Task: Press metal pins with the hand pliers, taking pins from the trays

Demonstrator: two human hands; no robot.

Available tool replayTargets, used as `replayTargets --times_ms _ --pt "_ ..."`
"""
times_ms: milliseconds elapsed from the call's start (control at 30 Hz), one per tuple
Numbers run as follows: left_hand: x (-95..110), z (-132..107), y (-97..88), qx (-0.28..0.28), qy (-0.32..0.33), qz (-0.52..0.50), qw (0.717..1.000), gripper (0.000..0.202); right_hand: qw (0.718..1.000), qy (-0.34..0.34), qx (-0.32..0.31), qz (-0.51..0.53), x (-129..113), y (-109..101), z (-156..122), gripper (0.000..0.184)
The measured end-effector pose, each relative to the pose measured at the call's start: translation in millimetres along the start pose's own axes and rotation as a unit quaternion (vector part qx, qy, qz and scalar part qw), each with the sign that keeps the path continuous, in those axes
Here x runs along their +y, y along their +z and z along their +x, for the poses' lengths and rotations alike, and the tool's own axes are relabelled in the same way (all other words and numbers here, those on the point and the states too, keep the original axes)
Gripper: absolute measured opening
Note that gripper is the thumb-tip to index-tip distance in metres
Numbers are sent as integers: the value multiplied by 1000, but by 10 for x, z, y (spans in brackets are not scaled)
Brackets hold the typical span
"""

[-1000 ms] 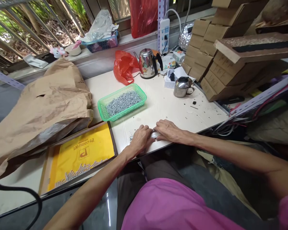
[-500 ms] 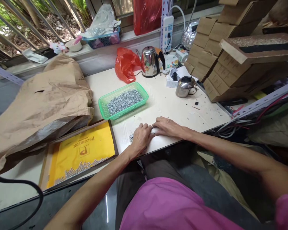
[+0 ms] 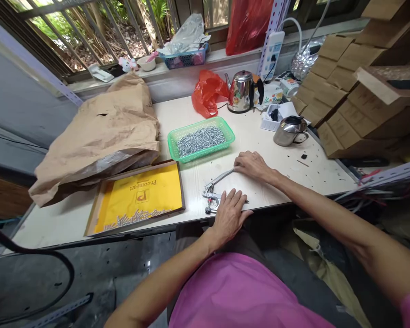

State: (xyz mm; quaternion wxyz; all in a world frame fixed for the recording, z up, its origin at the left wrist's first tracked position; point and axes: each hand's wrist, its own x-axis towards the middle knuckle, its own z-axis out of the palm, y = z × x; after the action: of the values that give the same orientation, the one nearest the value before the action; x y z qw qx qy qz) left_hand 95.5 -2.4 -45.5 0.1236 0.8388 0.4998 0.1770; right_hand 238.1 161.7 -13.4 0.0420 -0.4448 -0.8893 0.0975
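Steel plier-style hand press (image 3: 214, 193) lies flat on the white tabletop (image 3: 304, 180), close to the table's front edge at lower centre of the frame. Its long axis runs roughly left to right. The head, with a small red part, sits at the left, and two slim handles spread rightward: the upper one angles up to the right and the lower one runs almost level. The right hand (image 3: 252, 166) lies with its fingers together, their tips touching the end of the upper handle. The left hand (image 3: 229, 216) rests below it, fingers slightly apart and flat over the lower handle, not clamped. Above the tool sits a green plastic basket (image 3: 198, 157) full of small metal pins (image 3: 200, 141). To the left, a wooden tray (image 3: 179, 187) holds a yellow sheet (image 3: 164, 191), printed upside down with "Pr-comfort" and a large P logo. More pins (image 3: 133, 217) lie in a row along its lower edge. Crumpled brown paper (image 3: 112, 132) heaps at the tray's upper left.
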Motion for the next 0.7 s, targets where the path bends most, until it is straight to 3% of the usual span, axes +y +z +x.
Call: replayTargets --times_ms 67,133,233,333,433,533,600,700 --pt "-12 3 -12 4 7 -4 1000 46 999 -35 1 -16 -182 -55 42 24" --pt "-23 0 -2 2 18 -10 1000 48 990 -139 -11 -15 -437 -77 27 23" --pt "-21 -37 52 -21 8 -24 999 49 951 -303 -54 -14 -842 -35 -53 14" --pt "-5 -97 102 -38 8 -41 998 52 926 -370 -70 -30 -1104 63 -124 14" --pt "-20 -129 118 -32 44 -39 998 59 915 -400 -57 -20 -1188 193 -117 19" --pt "-50 -115 98 -29 77 -16 996 61 910 -406 -5 86 -1207 265 -52 20" --pt "-47 -101 55 -12 93 12 995 59 907 -368 69 191 -1225 200 7 20" --pt "-35 -126 -88 36 109 54 992 55 887 -290 224 280 -1245 -105 176 12"
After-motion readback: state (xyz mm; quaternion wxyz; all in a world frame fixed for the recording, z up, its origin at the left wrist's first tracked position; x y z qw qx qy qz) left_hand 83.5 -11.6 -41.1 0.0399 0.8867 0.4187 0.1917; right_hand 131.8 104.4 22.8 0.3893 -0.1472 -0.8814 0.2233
